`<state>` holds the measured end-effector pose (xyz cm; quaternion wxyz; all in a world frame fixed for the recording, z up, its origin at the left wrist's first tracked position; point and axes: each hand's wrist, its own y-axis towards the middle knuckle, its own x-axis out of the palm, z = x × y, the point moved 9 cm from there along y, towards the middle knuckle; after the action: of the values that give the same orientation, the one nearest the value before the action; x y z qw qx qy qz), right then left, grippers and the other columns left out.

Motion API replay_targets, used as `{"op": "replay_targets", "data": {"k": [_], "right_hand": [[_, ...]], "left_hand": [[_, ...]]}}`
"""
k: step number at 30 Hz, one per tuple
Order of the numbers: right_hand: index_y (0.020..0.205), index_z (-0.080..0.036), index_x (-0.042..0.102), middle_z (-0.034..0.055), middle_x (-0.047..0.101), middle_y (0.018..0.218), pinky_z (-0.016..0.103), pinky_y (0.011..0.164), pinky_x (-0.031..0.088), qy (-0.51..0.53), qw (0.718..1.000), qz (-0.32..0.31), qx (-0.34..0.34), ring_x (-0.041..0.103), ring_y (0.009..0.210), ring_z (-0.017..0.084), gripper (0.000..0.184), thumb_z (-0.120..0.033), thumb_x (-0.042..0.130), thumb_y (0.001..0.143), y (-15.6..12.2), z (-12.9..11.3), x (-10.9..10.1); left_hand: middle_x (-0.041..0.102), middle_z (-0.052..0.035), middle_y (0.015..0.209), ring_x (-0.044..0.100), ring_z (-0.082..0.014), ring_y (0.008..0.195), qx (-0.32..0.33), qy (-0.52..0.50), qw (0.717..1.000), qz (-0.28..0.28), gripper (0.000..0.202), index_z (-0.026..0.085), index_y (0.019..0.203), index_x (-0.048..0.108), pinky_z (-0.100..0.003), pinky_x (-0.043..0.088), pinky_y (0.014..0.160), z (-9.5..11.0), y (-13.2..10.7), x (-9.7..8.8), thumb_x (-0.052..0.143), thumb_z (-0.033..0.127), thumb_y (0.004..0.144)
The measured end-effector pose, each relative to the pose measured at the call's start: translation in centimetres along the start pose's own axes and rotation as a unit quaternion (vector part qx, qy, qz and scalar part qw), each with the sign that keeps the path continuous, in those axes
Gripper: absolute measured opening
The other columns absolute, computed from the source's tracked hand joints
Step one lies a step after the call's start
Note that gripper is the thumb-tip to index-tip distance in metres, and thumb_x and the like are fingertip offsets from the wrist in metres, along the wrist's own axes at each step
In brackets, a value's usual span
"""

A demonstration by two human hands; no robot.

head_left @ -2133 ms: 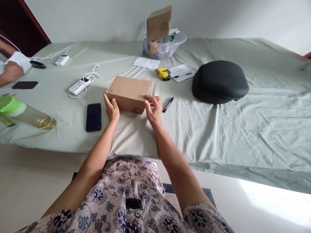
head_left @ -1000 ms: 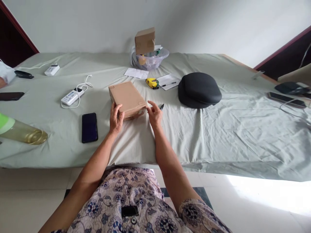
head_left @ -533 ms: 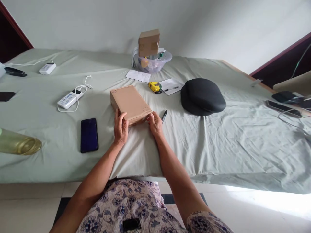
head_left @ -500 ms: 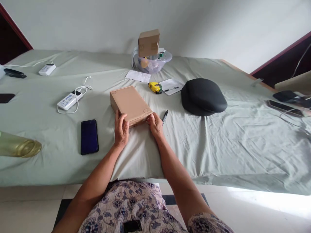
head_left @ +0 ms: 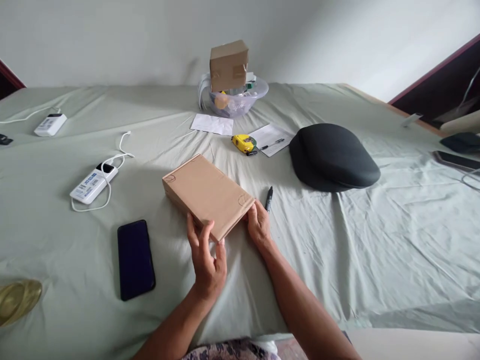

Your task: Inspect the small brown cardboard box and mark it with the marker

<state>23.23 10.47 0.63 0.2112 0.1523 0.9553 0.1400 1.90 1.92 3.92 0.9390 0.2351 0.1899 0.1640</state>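
Note:
A flat brown cardboard box (head_left: 210, 192) lies at an angle on the cloth-covered table, with pen-like round marks at two corners of its top. My left hand (head_left: 208, 255) grips its near left corner, fingers along the side and top and thumb at the front edge. At the near right corner my right hand (head_left: 258, 222) holds the box, some of its fingers hidden behind the cardboard. A black marker (head_left: 269, 199) lies just right of my right hand. Left of the box rests a dark phone (head_left: 135, 260), screen up.
Behind the box are a yellow tape measure (head_left: 244, 143), papers (head_left: 212, 124) with pens, and a clear plastic basin (head_left: 240, 104) carrying a smaller cardboard box (head_left: 228, 65). A black cap-like item (head_left: 333, 157) sits right. White power banks (head_left: 93, 183) with cables and a yellowish bottle (head_left: 20, 301) are left.
The box has turned, its near end swinging to the right, and both hands have moved with it. My view has come closer to the table.

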Motion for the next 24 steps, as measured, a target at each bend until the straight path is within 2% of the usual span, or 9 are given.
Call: {"op": "replay_targets", "data": {"k": [5, 9, 13, 16, 20, 24], "right_hand": [[0.069, -0.024, 0.049, 0.0007, 0.053, 0.070, 0.033, 0.066, 0.044, -0.002, 1.000, 0.012, -0.024, 0.051, 0.065, 0.018, 0.058, -0.068, 0.035, 0.106, 0.4, -0.7, 0.0], [0.071, -0.024, 0.052, 0.0019, 0.055, 0.072, 0.035, 0.068, 0.045, -0.001, 0.999, 0.023, -0.026, 0.052, 0.068, 0.019, 0.060, -0.072, 0.037, 0.103, 0.6, -1.1, -0.2], [0.076, -0.024, 0.058, 0.0012, 0.054, 0.075, 0.034, 0.071, 0.046, 0.034, 0.999, 0.019, -0.008, 0.052, 0.071, 0.018, 0.060, -0.076, 0.042, 0.100, 0.5, -1.2, 0.0], [0.081, -0.023, 0.062, 0.0009, 0.056, 0.077, 0.033, 0.075, 0.048, 0.072, 0.997, 0.011, 0.017, 0.054, 0.074, 0.018, 0.058, -0.076, 0.047, 0.098, 0.5, -1.0, 0.4], [0.086, -0.021, 0.066, 0.0025, 0.063, 0.082, 0.035, 0.084, 0.051, 0.112, 0.994, -0.002, 0.019, 0.060, 0.082, 0.020, 0.058, -0.077, 0.051, 0.095, 0.6, -0.8, 1.0], [0.094, -0.022, 0.072, 0.0050, 0.070, 0.091, 0.037, 0.090, 0.054, 0.120, 0.993, -0.005, -0.018, 0.065, 0.091, 0.022, 0.061, -0.078, 0.050, 0.094, 0.9, -0.9, 1.4]], "left_hand": [[0.027, -0.0094, 0.176, 0.030, -0.0293, 0.164, -0.025, -0.018, 1.000, 0.001, 0.053, 0.036, 0.149, 0.054, -0.049, 0.040, 0.129, -0.2, -0.3, -0.1, 0.059, 0.021, 0.099], [0.028, -0.0082, 0.174, 0.031, -0.0291, 0.163, -0.053, -0.031, 0.998, -0.009, 0.049, 0.039, 0.146, 0.055, -0.050, 0.041, 0.128, -0.6, -0.3, -0.5, 0.059, 0.025, 0.099], [0.027, -0.0089, 0.174, 0.033, -0.0295, 0.162, -0.087, -0.071, 0.994, -0.015, 0.042, 0.038, 0.142, 0.058, -0.048, 0.041, 0.128, -1.2, -0.2, -0.9, 0.059, 0.030, 0.101], [0.026, -0.0111, 0.174, 0.032, -0.0300, 0.162, -0.081, -0.092, 0.992, -0.014, 0.040, 0.035, 0.143, 0.055, -0.048, 0.042, 0.126, -1.6, 0.3, -0.9, 0.057, 0.032, 0.103], [0.036, -0.0149, 0.169, 0.037, -0.0297, 0.160, -0.048, -0.101, 0.994, 0.010, 0.036, 0.029, 0.139, 0.056, -0.048, 0.038, 0.129, -2.3, 1.5, -1.5, 0.055, 0.041, 0.104], [0.045, -0.0166, 0.164, 0.048, -0.0267, 0.153, -0.038, -0.139, 0.989, 0.037, 0.040, 0.027, 0.137, 0.053, -0.041, 0.043, 0.125, -3.3, 2.8, -2.3, 0.054, 0.050, 0.104]]}}
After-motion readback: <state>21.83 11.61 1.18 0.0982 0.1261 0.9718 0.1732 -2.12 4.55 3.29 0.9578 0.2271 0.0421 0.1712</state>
